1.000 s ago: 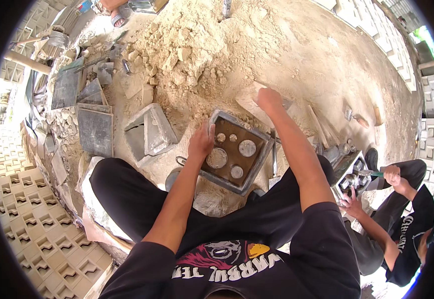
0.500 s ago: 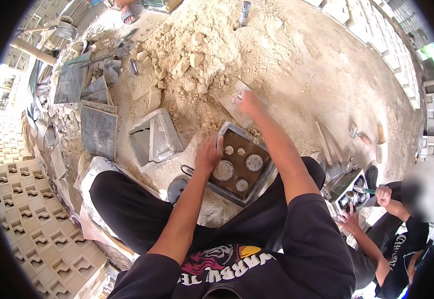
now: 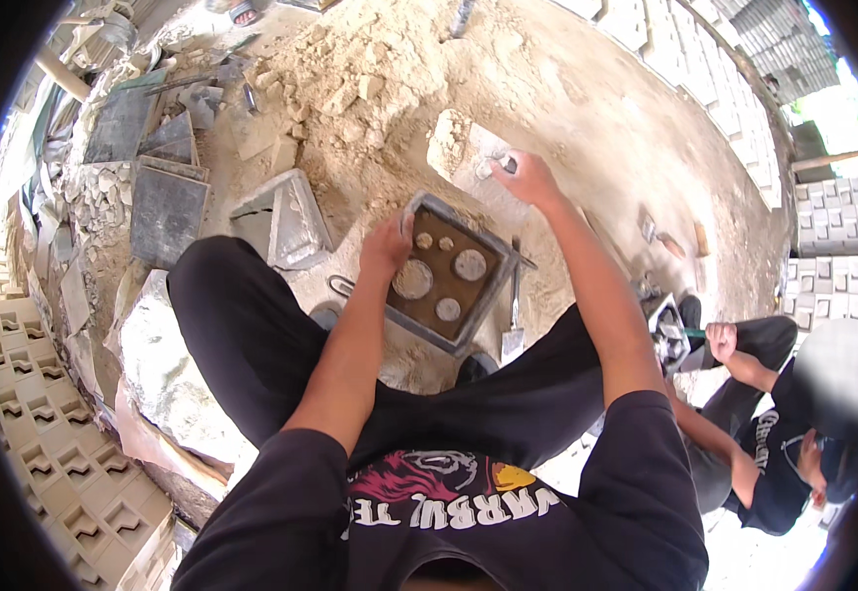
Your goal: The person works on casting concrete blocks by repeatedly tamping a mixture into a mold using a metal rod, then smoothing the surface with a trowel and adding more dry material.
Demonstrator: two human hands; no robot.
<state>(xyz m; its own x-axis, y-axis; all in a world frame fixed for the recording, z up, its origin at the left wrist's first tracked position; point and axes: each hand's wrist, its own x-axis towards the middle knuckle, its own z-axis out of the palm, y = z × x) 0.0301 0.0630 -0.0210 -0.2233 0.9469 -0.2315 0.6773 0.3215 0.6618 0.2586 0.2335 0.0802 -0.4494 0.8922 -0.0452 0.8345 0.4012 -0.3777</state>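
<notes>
My left hand (image 3: 387,244) is closed over the upper left edge of a square grey mould frame (image 3: 421,333). Inside the frame is a brown bed (image 3: 439,282) with several pale round discs of different sizes. Beyond the mould, my right hand (image 3: 528,180) grips the handle of a flat rectangular trowel (image 3: 472,175), its blade dusted pale. A lump of sandy powder (image 3: 448,144) sits at the blade's far left end. A small pointed trowel (image 3: 513,341) lies right of the mould, near my leg.
A large pile of crumbly sand (image 3: 355,74) spreads ahead. An angular grey hollow frame (image 3: 297,225) and dark slabs (image 3: 167,215) lie to the left. Patterned blocks (image 3: 35,394) are stacked at far left. At right, a person (image 3: 734,424) works with a green-handled tool.
My right hand has moved slightly right, and its trowel now carries a lump of sandy powder. The view has shifted, revealing the small trowel beside the mould. My left hand still grips the frame.
</notes>
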